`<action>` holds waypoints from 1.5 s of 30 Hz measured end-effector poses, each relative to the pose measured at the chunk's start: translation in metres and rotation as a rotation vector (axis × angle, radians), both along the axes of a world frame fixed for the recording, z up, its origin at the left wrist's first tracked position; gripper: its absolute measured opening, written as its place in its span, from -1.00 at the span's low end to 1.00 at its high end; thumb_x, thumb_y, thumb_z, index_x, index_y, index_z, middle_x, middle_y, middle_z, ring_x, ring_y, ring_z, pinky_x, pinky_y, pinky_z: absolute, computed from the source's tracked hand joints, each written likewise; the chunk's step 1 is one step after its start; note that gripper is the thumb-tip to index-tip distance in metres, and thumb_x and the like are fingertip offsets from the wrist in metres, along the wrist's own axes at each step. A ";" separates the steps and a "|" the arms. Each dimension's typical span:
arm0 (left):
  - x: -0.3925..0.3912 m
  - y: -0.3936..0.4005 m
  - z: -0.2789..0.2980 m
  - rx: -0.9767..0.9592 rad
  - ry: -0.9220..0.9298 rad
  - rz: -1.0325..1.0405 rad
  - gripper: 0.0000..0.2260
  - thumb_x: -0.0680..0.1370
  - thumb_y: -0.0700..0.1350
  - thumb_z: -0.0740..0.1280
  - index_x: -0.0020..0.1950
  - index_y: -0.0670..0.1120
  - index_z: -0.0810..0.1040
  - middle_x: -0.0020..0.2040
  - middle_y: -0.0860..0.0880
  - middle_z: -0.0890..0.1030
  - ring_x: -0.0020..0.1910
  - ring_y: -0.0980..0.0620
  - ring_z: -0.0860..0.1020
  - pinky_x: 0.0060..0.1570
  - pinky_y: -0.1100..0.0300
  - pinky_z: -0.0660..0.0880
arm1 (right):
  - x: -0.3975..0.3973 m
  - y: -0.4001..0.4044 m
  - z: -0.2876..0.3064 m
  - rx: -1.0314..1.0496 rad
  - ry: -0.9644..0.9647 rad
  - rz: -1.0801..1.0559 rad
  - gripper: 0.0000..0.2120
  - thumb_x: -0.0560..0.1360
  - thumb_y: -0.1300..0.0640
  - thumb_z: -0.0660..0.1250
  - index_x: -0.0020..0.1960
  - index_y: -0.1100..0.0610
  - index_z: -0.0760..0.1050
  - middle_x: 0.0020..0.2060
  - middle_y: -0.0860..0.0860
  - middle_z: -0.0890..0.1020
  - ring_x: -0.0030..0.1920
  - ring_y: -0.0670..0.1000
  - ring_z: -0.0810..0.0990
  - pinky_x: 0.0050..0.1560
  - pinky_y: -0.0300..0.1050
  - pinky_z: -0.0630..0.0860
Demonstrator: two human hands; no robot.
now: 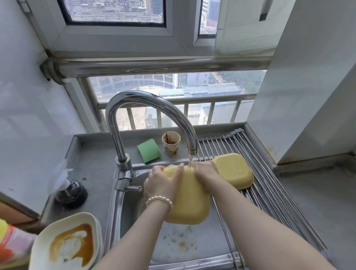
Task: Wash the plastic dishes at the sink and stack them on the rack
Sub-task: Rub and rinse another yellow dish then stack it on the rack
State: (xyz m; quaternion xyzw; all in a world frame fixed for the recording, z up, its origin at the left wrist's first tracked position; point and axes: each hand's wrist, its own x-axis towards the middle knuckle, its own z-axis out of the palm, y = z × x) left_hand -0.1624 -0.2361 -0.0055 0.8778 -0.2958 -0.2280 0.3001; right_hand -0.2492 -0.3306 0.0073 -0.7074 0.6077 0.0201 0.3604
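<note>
Fingers [177,173] of the left hand [162,182] and right hand [205,172] are curled round a yellow rounded-rectangular plastic dish [188,200], gripped underside up over the steel sink [123,204] beneath the running chrome tap [148,98]. Another yellow plastic dish [234,169] is laid upside down on the metal-rod rack [269,182]. A sauce-stained white plastic dish [64,250] is set on the table [95,163], left.

— What's that yellow dish [189,200] under the tap made of?
— Matt plastic, smooth, wet on its back. The second yellow dish [234,170] at three o'clock of it looks the same, beaded with drops.
— And the faucet [149,107]?
— Polished chrome, mirror-glossy. The sink [123,215] is brushed steel, duller; the rack [269,182] is thin shiny metal rods.
— At eight o'clock?
— A glossy white plastic dish [64,250], smeared brown.
</note>
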 end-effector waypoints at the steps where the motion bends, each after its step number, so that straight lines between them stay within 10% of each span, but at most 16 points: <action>1: -0.007 -0.001 -0.004 0.093 -0.151 -0.105 -0.35 0.46 0.42 0.12 0.32 -0.04 0.41 0.20 -0.12 0.50 0.18 -0.12 0.46 0.19 0.02 0.39 | -0.004 -0.001 0.002 0.007 0.019 -0.017 -0.63 0.65 0.17 -0.06 0.31 0.18 0.42 0.29 0.17 0.50 0.33 0.13 0.42 0.24 -0.15 0.28; 6: -0.039 -0.008 -0.004 0.047 -0.514 -0.494 -0.37 0.50 0.20 -0.31 0.46 0.18 0.27 0.48 0.03 0.30 0.48 -0.06 0.16 0.44 -0.14 0.00 | -0.009 0.005 -0.003 0.141 -0.219 -0.297 -0.65 0.61 0.18 0.16 0.37 0.28 0.34 0.31 0.16 0.47 0.23 0.01 0.48 0.17 -0.19 0.40; 12: 0.006 -0.032 0.004 0.154 -0.017 -0.310 -0.62 0.63 0.02 0.00 0.16 -0.09 0.55 0.20 -0.14 0.56 0.14 -0.12 0.51 0.10 0.05 0.40 | -0.009 0.007 -0.026 0.072 -0.380 -0.455 -0.71 0.59 0.04 0.20 -0.03 0.26 0.53 -0.08 0.17 0.57 -0.04 0.06 0.48 0.04 -0.09 0.43; 17: -0.027 -0.017 -0.004 0.075 -0.482 -0.461 -0.63 0.64 0.08 -0.05 0.18 0.00 0.49 0.18 -0.03 0.52 0.18 -0.06 0.43 0.17 0.02 0.32 | -0.008 0.009 -0.018 0.183 -0.419 -0.442 -0.76 0.58 0.15 0.25 0.18 0.25 0.48 -0.01 0.17 0.55 0.01 0.08 0.55 -0.14 -0.17 0.51; 21: 0.003 -0.030 -0.003 0.136 -0.130 -0.324 -0.60 0.64 0.07 -0.05 0.20 -0.07 0.50 0.22 -0.10 0.54 0.17 -0.10 0.48 0.11 0.02 0.38 | -0.004 0.007 -0.014 0.198 -0.483 -0.546 -0.83 0.59 0.07 0.21 -0.02 0.18 0.46 -0.12 0.13 0.54 -0.03 0.07 0.51 0.14 -0.05 0.50; 26: -0.024 -0.018 0.003 -0.006 -0.601 -0.534 -0.62 0.65 0.08 -0.06 0.31 0.02 0.41 0.30 0.00 0.45 0.33 -0.04 0.34 0.32 0.00 0.23 | -0.003 -0.004 -0.016 0.270 -0.527 -0.591 -0.81 0.57 0.07 0.27 -0.04 0.20 0.52 -0.23 0.10 0.57 -0.15 0.09 0.54 -0.10 -0.06 0.49; 33: 0.020 -0.023 0.000 0.164 0.002 -0.347 -0.50 0.53 0.34 0.07 0.12 -0.01 0.53 0.09 -0.07 0.60 0.07 -0.08 0.55 0.01 0.06 0.46 | -0.002 0.003 -0.011 0.279 -0.476 -0.547 -0.65 0.48 0.02 0.35 0.14 0.24 0.55 -0.01 0.15 0.64 -0.01 0.16 0.62 0.11 0.09 0.56; 36: 0.022 -0.024 0.003 0.078 0.233 -0.131 -0.67 0.54 0.17 0.25 -0.13 -0.07 0.59 -0.03 -0.11 0.64 0.04 -0.13 0.57 0.02 0.08 0.48 | -0.001 0.002 0.005 0.184 -0.337 -0.365 -0.69 0.52 0.07 0.26 0.20 0.18 0.56 0.11 0.12 0.61 0.10 0.14 0.58 0.11 -0.07 0.52; 45: 0.029 -0.023 0.007 0.046 0.385 0.179 -0.63 0.62 -0.02 0.19 0.23 -0.29 0.54 0.28 -0.21 0.53 0.26 -0.15 0.47 0.22 0.13 0.36 | 0.024 0.063 -0.010 -0.539 -0.003 0.103 -0.60 0.52 -0.10 0.05 0.08 0.09 0.56 0.06 0.14 0.58 0.11 0.21 0.53 0.07 0.14 0.46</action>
